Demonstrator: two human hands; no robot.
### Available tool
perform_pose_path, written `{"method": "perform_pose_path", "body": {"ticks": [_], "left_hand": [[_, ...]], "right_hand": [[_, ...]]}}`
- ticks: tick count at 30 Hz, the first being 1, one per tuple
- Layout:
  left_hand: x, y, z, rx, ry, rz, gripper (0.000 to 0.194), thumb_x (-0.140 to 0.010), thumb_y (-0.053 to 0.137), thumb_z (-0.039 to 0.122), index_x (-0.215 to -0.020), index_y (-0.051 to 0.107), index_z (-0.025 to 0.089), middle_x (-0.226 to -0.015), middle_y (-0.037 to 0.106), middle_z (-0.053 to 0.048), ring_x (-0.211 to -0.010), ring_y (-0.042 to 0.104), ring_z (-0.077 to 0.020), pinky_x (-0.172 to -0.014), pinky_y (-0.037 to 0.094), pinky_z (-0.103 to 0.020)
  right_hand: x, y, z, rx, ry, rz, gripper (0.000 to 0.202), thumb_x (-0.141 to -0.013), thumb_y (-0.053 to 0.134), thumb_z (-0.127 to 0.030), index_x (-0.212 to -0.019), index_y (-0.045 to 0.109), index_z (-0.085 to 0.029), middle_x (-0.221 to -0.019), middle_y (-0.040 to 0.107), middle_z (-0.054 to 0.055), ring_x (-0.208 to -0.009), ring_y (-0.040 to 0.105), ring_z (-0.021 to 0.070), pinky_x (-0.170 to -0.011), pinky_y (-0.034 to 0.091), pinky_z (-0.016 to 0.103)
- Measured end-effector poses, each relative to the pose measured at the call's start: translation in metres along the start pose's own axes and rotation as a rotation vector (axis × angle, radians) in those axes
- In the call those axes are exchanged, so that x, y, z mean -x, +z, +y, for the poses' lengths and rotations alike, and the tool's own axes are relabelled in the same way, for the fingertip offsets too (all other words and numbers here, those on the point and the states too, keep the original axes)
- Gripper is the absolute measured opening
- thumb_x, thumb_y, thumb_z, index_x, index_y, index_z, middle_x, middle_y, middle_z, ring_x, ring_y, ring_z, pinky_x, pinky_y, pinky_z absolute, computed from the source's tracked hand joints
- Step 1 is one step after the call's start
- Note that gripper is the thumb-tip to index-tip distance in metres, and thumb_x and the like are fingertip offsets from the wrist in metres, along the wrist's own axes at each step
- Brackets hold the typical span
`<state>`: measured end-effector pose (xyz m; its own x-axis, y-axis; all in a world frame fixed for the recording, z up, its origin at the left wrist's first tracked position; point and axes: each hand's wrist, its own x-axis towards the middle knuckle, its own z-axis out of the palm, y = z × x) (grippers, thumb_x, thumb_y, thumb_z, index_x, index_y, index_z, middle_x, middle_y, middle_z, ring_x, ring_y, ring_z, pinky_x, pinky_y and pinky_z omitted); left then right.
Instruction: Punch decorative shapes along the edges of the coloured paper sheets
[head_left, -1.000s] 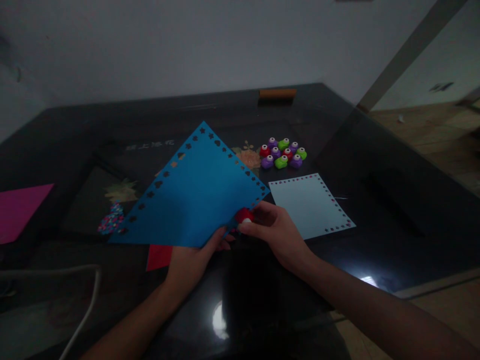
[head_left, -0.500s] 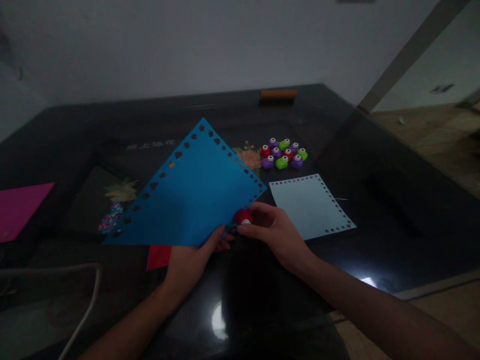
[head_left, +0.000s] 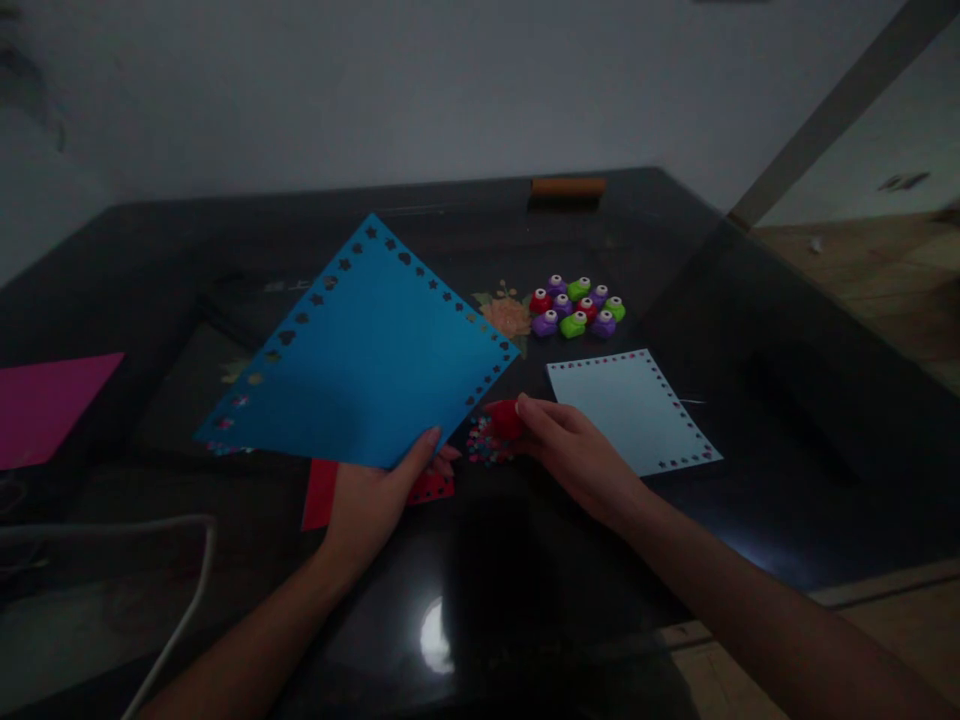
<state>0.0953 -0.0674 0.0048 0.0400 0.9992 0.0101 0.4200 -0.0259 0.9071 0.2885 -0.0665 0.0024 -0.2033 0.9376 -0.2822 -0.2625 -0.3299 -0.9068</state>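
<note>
Blue paper [head_left: 367,350]: pinched in left hand [head_left: 379,500], hiding some red paper [head_left: 318,495], with red punch [head_left: 505,420] held in right hand [head_left: 577,455] near paper bits [head_left: 481,442], pale paper [head_left: 611,405] and other punches [head_left: 574,325].

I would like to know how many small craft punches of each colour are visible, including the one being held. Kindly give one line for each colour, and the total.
Purple punches: 5
Green punches: 3
Red punches: 3, counting the one in the right hand
Total: 11
</note>
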Motion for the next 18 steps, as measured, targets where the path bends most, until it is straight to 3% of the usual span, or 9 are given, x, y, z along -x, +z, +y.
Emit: {"method": "perform_pose_path", "body": {"ticks": [9,18], "left_hand": [[0.0008,0.0011,0.0043,0.076,-0.035,-0.026,0.026,-0.078,0.057,0.036,-0.061,0.066,0.020,-0.063,0.072,-0.002,-0.062,0.069,-0.0201,-0.072,0.056,-0.032],[0.0016,0.0019,0.0062,0.122,-0.084,-0.028,0.023,-0.076,0.058,0.037,-0.062,0.065,0.019,-0.064,0.072,-0.003,-0.060,0.068,-0.0198,-0.068,0.057,-0.031]], "right_hand": [[-0.0044,0.0005,-0.0026,0.070,0.020,0.007,0.038,-0.086,0.052,-0.050,-0.094,0.070,-0.018,-0.086,0.070,0.007,-0.075,0.062,0.0160,-0.075,0.047,0.033],[-0.0072,0.0045,-0.0008,0.040,0.053,-0.034,0.047,-0.087,0.045,-0.055,-0.082,0.067,-0.014,-0.078,0.069,0.009,-0.066,0.061,0.0157,-0.064,0.046,0.031]]}}
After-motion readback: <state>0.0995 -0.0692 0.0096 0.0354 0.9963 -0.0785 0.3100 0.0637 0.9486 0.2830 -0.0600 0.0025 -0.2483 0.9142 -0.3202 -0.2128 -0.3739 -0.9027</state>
